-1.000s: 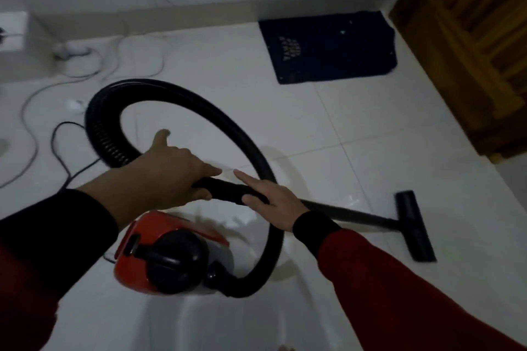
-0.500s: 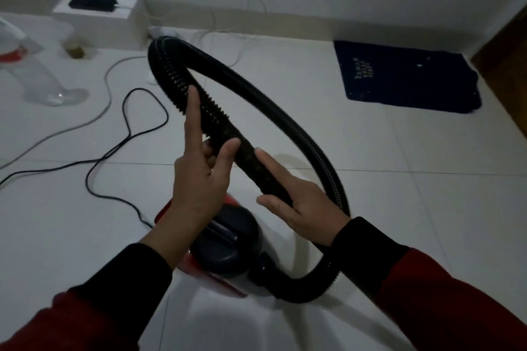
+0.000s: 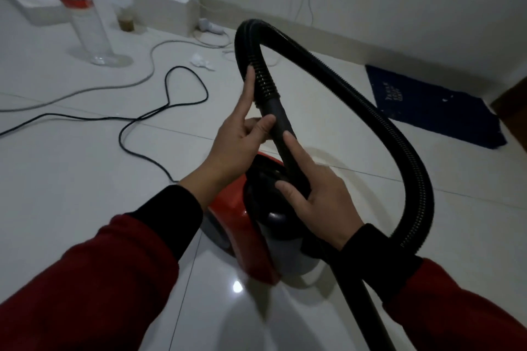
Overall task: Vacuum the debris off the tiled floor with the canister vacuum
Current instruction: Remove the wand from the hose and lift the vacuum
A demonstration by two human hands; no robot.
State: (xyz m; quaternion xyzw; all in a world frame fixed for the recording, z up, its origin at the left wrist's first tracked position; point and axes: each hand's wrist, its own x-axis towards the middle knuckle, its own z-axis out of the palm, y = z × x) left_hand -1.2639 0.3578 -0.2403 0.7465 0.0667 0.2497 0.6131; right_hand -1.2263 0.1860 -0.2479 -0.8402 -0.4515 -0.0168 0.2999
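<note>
A red and black canister vacuum point(image 3: 242, 225) sits on the white tiled floor point(image 3: 85, 194) just below my hands. Its black ribbed hose point(image 3: 399, 145) loops up and around to a smooth black handle tube point(image 3: 278, 120). My left hand point(image 3: 236, 139) grips the tube near the hose cuff, index finger stretched up along the ribs. My right hand point(image 3: 316, 194) holds the tube lower down, index finger laid along it. The tube runs under my right wrist toward the bottom edge. A crumpled white scrap point(image 3: 201, 61) lies on the tiles. The floor nozzle is out of view.
A black power cord point(image 3: 171, 102) and a grey cable point(image 3: 142, 77) snake over the floor at left. A clear plastic bottle point(image 3: 85, 23), a small cup point(image 3: 125, 21) and white boxes point(image 3: 165, 3) stand by the wall. A dark blue mat point(image 3: 433, 111) lies at right.
The view swung left and down, so the floor nozzle and wooden door dropped out of sight. Both hands lifted the handle tube more upright, with my right hand sliding lower on it.
</note>
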